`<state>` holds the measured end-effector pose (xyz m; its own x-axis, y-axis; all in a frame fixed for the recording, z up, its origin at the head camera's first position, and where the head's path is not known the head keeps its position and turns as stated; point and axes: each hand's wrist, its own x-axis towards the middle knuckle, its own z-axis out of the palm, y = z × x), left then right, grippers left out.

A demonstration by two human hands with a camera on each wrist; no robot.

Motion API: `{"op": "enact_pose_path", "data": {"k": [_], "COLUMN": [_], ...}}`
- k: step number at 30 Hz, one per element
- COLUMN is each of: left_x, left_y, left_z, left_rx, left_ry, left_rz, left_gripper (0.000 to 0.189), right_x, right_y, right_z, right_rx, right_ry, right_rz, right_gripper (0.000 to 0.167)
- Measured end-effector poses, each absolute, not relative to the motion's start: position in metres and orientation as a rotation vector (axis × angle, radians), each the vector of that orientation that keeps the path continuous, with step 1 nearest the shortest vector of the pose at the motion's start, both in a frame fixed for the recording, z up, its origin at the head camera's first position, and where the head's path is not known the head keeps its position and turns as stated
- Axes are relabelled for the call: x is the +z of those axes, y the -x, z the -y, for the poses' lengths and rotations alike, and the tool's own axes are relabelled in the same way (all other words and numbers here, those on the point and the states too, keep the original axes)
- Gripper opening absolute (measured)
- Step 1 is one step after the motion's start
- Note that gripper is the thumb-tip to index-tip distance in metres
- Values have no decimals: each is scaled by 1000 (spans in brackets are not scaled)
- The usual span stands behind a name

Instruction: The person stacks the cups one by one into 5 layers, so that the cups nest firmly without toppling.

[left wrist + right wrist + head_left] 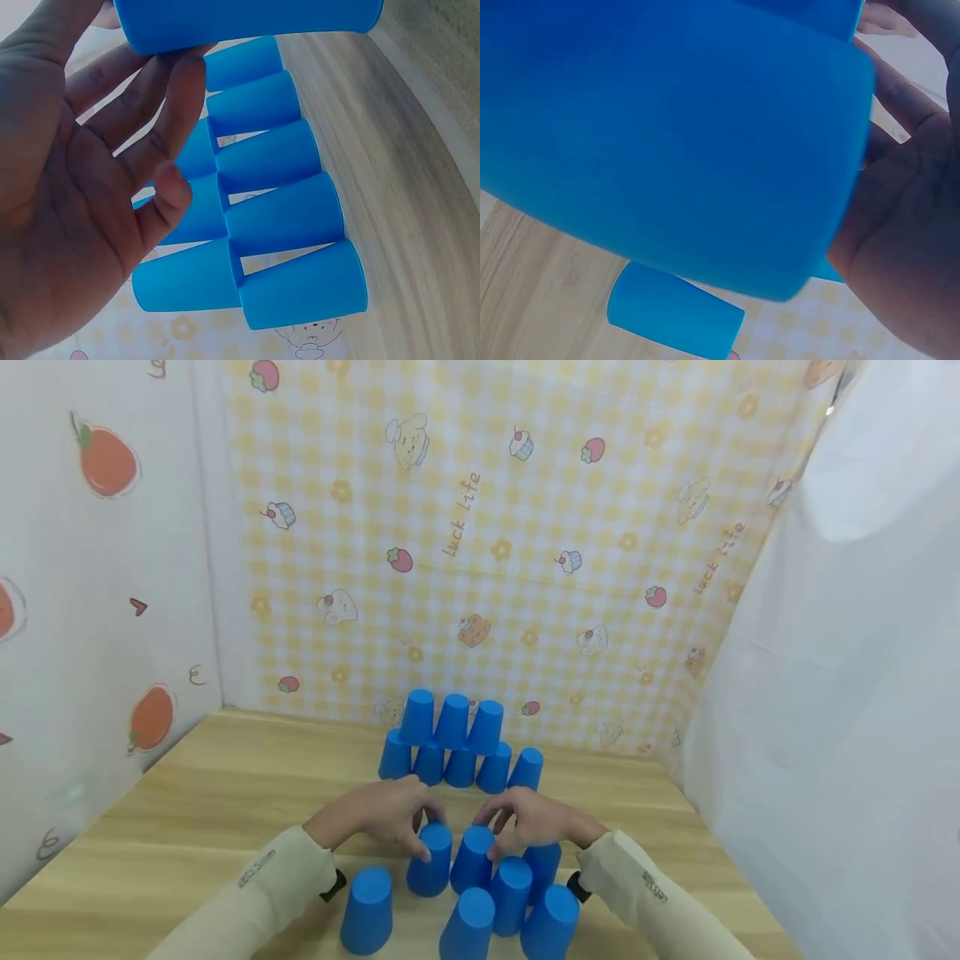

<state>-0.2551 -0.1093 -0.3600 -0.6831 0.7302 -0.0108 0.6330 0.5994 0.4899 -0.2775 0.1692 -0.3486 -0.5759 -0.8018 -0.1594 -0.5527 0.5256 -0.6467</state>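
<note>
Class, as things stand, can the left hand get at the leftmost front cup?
Probably not without letting go: the left hand grips another cup, though the leftmost front cup stands apart and looks unblocked.

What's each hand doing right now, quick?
Left hand: closed, holding an upside-down blue cup.
Right hand: closed, holding the neighbouring upside-down blue cup.

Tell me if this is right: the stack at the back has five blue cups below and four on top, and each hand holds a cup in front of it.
The upper row has three cups, not four, as the head view shows; the lower row does have five. The left hand holds one front cup, the right hand another front cup.
</note>
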Motion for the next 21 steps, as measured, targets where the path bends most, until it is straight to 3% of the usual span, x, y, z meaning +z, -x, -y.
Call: {"op": "enact_pose_path", "data": {"k": [21], "left_x": [-360], "left_y": [255], "left_z": [105], "left_rx": [597], "left_ry": [-1008], "left_rz": [-2740], "left_gripper": [49], "right_x": [-349], "right_y": [277], "right_z": [-169], "right_rx": [-772], "right_ry": [1125], "right_rz": [-2375], "right_gripper": [36]}}
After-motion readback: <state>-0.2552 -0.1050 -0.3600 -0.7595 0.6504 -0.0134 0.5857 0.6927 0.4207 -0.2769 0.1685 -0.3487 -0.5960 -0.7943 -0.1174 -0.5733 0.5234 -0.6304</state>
